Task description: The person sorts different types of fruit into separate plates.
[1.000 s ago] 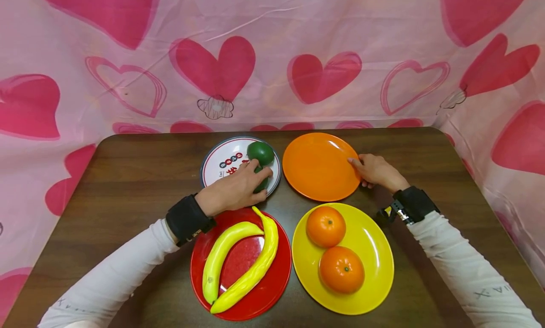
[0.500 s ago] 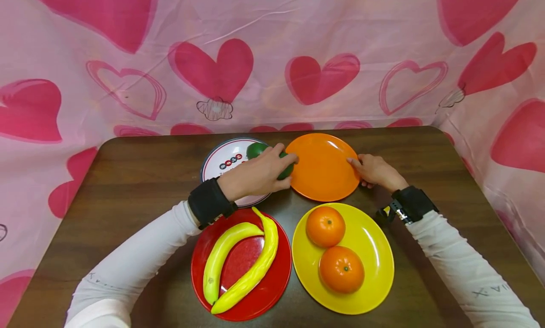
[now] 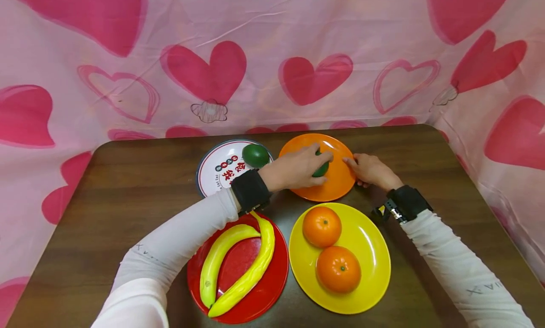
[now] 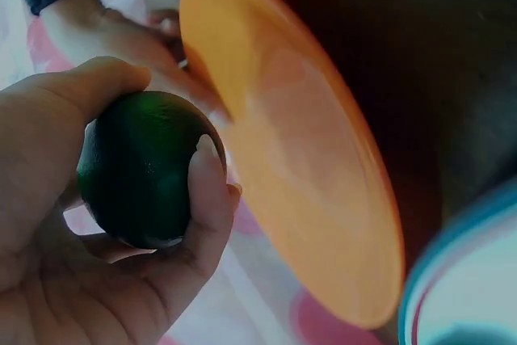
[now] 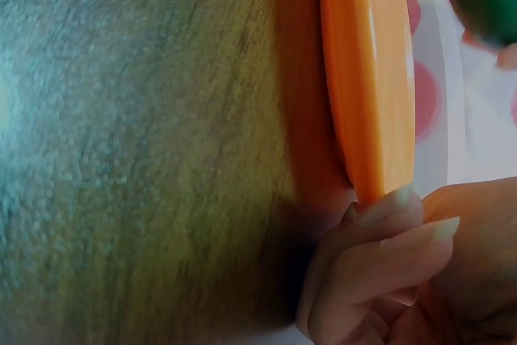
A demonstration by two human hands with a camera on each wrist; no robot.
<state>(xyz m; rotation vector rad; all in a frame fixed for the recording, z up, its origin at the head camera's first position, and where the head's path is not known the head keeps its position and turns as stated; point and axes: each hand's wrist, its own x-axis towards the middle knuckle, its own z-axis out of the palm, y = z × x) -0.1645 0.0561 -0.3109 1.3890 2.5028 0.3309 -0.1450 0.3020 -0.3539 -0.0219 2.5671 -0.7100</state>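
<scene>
My left hand (image 3: pixel 301 167) grips a dark green avocado (image 4: pixel 149 171) between thumb and fingers, above the orange plate (image 3: pixel 294 148). In the left wrist view the avocado is apart from the plate's surface. My right hand (image 3: pixel 376 171) pinches the right rim of that plate, thumb on top and fingers underneath, as the right wrist view also shows. A second avocado (image 3: pixel 255 155) lies on the white patterned plate (image 3: pixel 208 169) at the back left, partly behind my left arm.
In front, a red plate (image 3: pixel 276 290) bears two bananas (image 3: pixel 221 257), and a yellow plate (image 3: pixel 374 280) bears two oranges (image 3: pixel 338 270). All stand on a brown wooden table (image 3: pixel 106 205). A pink heart-patterned cloth (image 3: pixel 264 34) hangs behind.
My left hand has lifted one avocado off the white plate and carried it right, over the orange plate. The right hand keeps its hold on the orange rim.
</scene>
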